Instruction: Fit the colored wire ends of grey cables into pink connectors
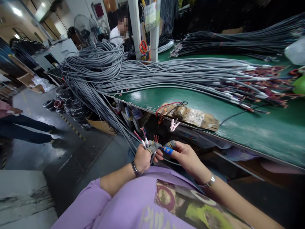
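Observation:
Below the bench edge, my left hand (143, 159) is closed around several grey cables (133, 144), with grey wrapping on its fingers. White collars and split-out coloured wires (143, 131) stick up above that fist. My right hand (187, 154) meets it from the right, thumb and forefinger pinched together at a thin dark wire (161, 148). Blue tape covers part of this hand's thumb and grey wrapping covers a fingertip. The exact wire end between the fingers is too small to make out.
A big bundle of grey cables (166, 73) lies along the green bench (269, 136) and hangs off its left end. A taped cardboard piece (195, 117) and a pink clip (174, 125) sit at the front edge. Black cables (226, 43) lie behind. Another person (116, 33) is at the back.

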Tool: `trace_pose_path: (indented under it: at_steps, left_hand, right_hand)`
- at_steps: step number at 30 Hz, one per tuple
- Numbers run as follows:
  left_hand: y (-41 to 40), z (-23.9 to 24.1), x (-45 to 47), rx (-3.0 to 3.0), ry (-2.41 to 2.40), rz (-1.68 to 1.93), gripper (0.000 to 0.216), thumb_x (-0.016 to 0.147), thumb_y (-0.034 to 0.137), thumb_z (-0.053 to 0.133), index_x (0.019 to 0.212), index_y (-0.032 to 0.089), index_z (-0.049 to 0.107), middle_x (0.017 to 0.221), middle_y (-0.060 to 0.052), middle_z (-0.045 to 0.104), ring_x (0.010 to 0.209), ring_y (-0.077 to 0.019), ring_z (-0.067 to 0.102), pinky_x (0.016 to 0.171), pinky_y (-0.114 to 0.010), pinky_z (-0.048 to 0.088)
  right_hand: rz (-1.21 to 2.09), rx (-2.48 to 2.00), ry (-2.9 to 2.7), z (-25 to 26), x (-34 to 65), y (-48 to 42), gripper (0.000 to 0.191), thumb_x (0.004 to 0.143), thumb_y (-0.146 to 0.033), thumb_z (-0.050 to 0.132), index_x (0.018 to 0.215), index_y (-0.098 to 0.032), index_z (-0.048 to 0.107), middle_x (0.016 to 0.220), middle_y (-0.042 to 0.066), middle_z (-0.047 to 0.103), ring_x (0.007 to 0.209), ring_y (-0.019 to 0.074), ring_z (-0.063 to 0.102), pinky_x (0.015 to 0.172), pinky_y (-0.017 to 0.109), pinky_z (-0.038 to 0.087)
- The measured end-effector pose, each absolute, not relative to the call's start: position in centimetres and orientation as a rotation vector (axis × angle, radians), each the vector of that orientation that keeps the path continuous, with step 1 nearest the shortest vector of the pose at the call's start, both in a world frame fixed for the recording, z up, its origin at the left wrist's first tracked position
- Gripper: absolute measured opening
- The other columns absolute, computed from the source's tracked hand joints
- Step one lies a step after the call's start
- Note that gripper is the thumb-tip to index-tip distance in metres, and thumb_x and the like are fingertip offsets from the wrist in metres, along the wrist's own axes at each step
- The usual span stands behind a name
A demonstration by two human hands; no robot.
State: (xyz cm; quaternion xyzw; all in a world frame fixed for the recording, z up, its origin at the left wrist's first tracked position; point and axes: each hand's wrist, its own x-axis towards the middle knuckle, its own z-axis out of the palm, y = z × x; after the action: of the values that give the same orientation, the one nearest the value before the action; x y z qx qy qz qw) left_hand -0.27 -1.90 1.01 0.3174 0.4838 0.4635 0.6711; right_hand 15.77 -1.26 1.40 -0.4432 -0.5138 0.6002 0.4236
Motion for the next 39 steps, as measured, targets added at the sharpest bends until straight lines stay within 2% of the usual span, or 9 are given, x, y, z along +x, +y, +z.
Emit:
trace_pose_path:
  at_steps: [7, 10, 13, 18, 24, 27, 32, 36, 39]
  left_hand:
    - [-1.4, 1.5, -0.1, 0.817, 1.090, 0.953, 0.041, 0.065, 0.051, 0.072, 0.065, 0.013, 0.055, 0.052, -0.002, 0.060, 0.038, -0.0100, 0.055, 0.034, -0.018, 0.028]
    - [-1.4, 1.3, -0.1, 0.884, 1.083, 0.900, 0.040, 0.066, 0.049, 0.072, 0.064, 0.014, 0.054, 0.050, -0.001, 0.059, 0.038, -0.0097, 0.054, 0.033, -0.017, 0.029]
    - [-1.3, 1.1, -0.2, 0.918, 1.103, 0.883, 0.039, 0.068, 0.048, 0.071, 0.065, 0.013, 0.055, 0.051, -0.001, 0.060, 0.038, -0.0093, 0.054, 0.033, -0.017, 0.030]
    - [-1.0, 0.9, -0.2, 0.924, 1.113, 0.921, 0.040, 0.070, 0.050, 0.069, 0.066, 0.013, 0.056, 0.055, -0.002, 0.061, 0.041, -0.0091, 0.056, 0.033, -0.016, 0.031]
    - [-0.7, 1.2, -0.2, 1.000, 1.039, 0.637, 0.041, 0.065, 0.049, 0.073, 0.064, 0.012, 0.056, 0.054, -0.003, 0.062, 0.041, -0.0108, 0.058, 0.034, -0.016, 0.033]
    - [-0.6, 1.1, -0.3, 1.000, 1.051, 0.658, 0.042, 0.066, 0.051, 0.071, 0.062, 0.013, 0.055, 0.054, -0.002, 0.062, 0.041, -0.0100, 0.057, 0.034, -0.016, 0.032]
    - [-0.5, 0.8, -0.4, 0.948, 1.085, 0.772, 0.043, 0.068, 0.051, 0.070, 0.059, 0.012, 0.055, 0.054, -0.003, 0.061, 0.041, -0.0097, 0.057, 0.034, -0.016, 0.029]
    - [-0.3, 0.9, -0.2, 0.887, 1.101, 0.832, 0.041, 0.066, 0.050, 0.071, 0.061, 0.012, 0.056, 0.052, -0.002, 0.060, 0.039, -0.0098, 0.056, 0.033, -0.017, 0.027]
    - [-0.2, 1.1, 0.0, 0.903, 1.085, 0.823, 0.040, 0.068, 0.049, 0.069, 0.061, 0.012, 0.056, 0.051, -0.002, 0.060, 0.038, -0.0089, 0.055, 0.033, -0.017, 0.027]
  right_hand:
    - [1.513, -1.144, -1.321, 2.7, 15.4, -0.2, 0.032, 0.071, -0.047, 0.072, 0.083, -0.019, 0.066, 0.078, 0.004, 0.068, 0.068, 0.0167, 0.057, 0.059, 0.027, 0.045]
    - [1.550, -1.161, -1.284, 3.1, 14.8, 0.3, 0.034, 0.065, -0.048, 0.076, 0.078, -0.018, 0.063, 0.070, 0.002, 0.065, 0.062, 0.0154, 0.055, 0.058, 0.027, 0.044]
    - [1.622, -1.145, -1.243, 2.9, 14.5, 0.5, 0.033, 0.066, -0.047, 0.075, 0.072, -0.018, 0.059, 0.060, -0.001, 0.059, 0.054, 0.0128, 0.050, 0.054, 0.026, 0.041]
    - [1.672, -1.157, -1.056, 2.1, 14.6, 0.6, 0.030, 0.067, -0.044, 0.073, 0.072, -0.017, 0.062, 0.058, -0.002, 0.056, 0.051, 0.0099, 0.044, 0.051, 0.025, 0.036]
    - [1.689, -1.136, -1.133, 2.0, 14.4, 0.3, 0.032, 0.067, -0.048, 0.073, 0.069, -0.019, 0.061, 0.060, 0.001, 0.060, 0.051, 0.0129, 0.051, 0.052, 0.027, 0.041]
    - [1.633, -1.200, -1.084, 1.5, 14.5, 0.5, 0.035, 0.064, -0.050, 0.075, 0.069, -0.018, 0.061, 0.062, 0.001, 0.061, 0.054, 0.0133, 0.051, 0.054, 0.028, 0.041]
    - [1.567, -1.211, -0.749, 0.7, 15.7, 1.5, 0.039, 0.058, -0.046, 0.080, 0.060, -0.019, 0.051, 0.052, -0.006, 0.045, 0.048, 0.0079, 0.037, 0.049, 0.024, 0.035]
    - [1.809, -1.143, -0.690, 0.9, 16.4, 1.3, 0.039, 0.058, -0.049, 0.081, 0.073, -0.018, 0.060, 0.066, -0.002, 0.054, 0.055, 0.0092, 0.044, 0.055, 0.026, 0.042]
    - [1.904, -1.117, -0.799, 0.9, 16.2, 0.8, 0.041, 0.060, -0.047, 0.081, 0.083, -0.017, 0.065, 0.067, -0.002, 0.055, 0.057, 0.0096, 0.045, 0.056, 0.026, 0.040]
